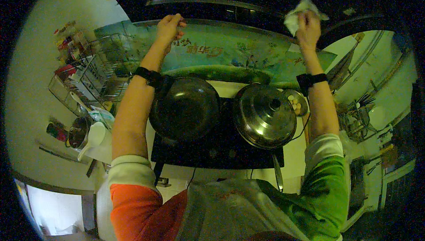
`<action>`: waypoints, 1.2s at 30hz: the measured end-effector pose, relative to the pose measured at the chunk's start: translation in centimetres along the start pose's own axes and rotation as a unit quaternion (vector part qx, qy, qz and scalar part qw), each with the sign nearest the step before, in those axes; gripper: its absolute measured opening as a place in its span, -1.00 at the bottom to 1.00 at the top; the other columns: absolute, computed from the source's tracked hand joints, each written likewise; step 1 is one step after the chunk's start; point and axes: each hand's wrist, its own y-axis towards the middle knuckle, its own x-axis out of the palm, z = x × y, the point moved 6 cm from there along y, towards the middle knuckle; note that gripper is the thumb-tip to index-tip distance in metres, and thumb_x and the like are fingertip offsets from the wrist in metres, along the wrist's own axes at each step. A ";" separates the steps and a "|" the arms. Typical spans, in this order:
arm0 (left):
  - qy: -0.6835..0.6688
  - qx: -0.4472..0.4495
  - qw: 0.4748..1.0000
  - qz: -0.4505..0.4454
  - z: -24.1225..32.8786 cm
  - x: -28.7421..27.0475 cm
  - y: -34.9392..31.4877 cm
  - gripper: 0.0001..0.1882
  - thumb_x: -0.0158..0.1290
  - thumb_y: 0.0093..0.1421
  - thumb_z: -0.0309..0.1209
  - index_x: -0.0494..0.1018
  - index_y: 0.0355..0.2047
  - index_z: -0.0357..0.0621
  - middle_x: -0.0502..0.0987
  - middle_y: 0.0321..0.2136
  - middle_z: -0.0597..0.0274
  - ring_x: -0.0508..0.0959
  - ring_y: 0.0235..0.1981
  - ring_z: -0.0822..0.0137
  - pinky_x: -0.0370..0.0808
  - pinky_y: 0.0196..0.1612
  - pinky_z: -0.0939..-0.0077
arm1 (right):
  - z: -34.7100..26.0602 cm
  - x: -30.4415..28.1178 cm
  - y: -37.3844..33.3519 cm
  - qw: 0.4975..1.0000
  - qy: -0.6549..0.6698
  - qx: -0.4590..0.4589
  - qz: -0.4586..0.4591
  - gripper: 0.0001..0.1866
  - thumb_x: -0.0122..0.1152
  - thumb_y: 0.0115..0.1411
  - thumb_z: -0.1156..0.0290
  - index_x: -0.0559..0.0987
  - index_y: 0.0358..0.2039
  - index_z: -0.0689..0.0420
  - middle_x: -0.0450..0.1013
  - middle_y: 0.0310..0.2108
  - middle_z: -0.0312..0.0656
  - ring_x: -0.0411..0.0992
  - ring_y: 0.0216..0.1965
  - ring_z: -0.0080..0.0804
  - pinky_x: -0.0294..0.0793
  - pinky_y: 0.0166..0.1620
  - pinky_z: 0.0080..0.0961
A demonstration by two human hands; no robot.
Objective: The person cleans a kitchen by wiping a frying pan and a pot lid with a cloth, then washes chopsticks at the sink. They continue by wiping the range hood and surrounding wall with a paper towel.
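Both my arms reach up and forward over the cooktop toward the dark range hood (pixel 208 1). In my right hand (pixel 309 33) is a crumpled whitish cloth (pixel 297 16), pressed up at the hood's dark surface; whether it is cloth or paper is hard to tell. My left hand (pixel 168 29) is raised below the hood's front edge, its fingers curled in loosely with nothing visible in them. Under my arms, a dark wok (pixel 185 108) sits on the left of the black cooktop (pixel 217 154). A pan with a shiny domed lid (pixel 264 116) stands on the right.
Behind the cooktop runs a green printed splash sheet (pixel 248 55). A bowl of eggs (pixel 295 103) sits right of the lidded pan, whose handle (pixel 277 172) points toward me. Wire racks (pixel 86 79) and a white ladle-like scoop (pixel 94 137) are at left; a utensil rack (pixel 358 115) stands right.
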 end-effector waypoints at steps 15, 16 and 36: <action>-0.031 -0.069 0.997 -0.004 -8.9 -6.8 1.5 -0.65 -0.04 0.23 -0.20 0.36 -0.12 -0.20 0.53 -0.36 0.22 0.44 -0.60 0.47 0.40 -0.54 0.55 | -5.6 17.8 -5.2 0.982 -0.088 -0.085 -0.145 -0.57 0.17 0.06 0.45 0.54 -0.01 -0.15 0.50 -0.36 -0.15 0.43 -0.32 -0.15 0.46 -0.24 -0.27; -0.036 -0.076 0.996 0.005 -9.3 -7.0 1.6 -0.65 -0.04 0.23 -0.20 0.36 -0.12 -0.20 0.53 -0.36 0.21 0.44 -0.60 0.47 0.40 -0.54 0.56 | -6.3 18.5 -5.1 0.985 -0.104 -0.076 -0.116 -0.57 0.16 0.06 0.44 0.54 -0.01 -0.15 0.51 -0.32 -0.15 0.43 -0.29 -0.13 0.45 -0.16 -0.26; -0.047 -0.055 0.993 0.090 -10.1 -9.0 6.2 -0.59 -0.03 0.26 -0.24 0.29 0.00 -0.27 0.53 -0.32 0.11 0.51 -0.56 0.30 0.45 -0.60 0.45 | -33.0 32.7 -1.8 0.939 0.052 -0.211 -0.265 -0.42 0.01 0.09 0.47 0.29 0.18 -0.06 0.40 -0.02 0.01 0.38 0.02 -0.01 0.46 -0.03 -0.14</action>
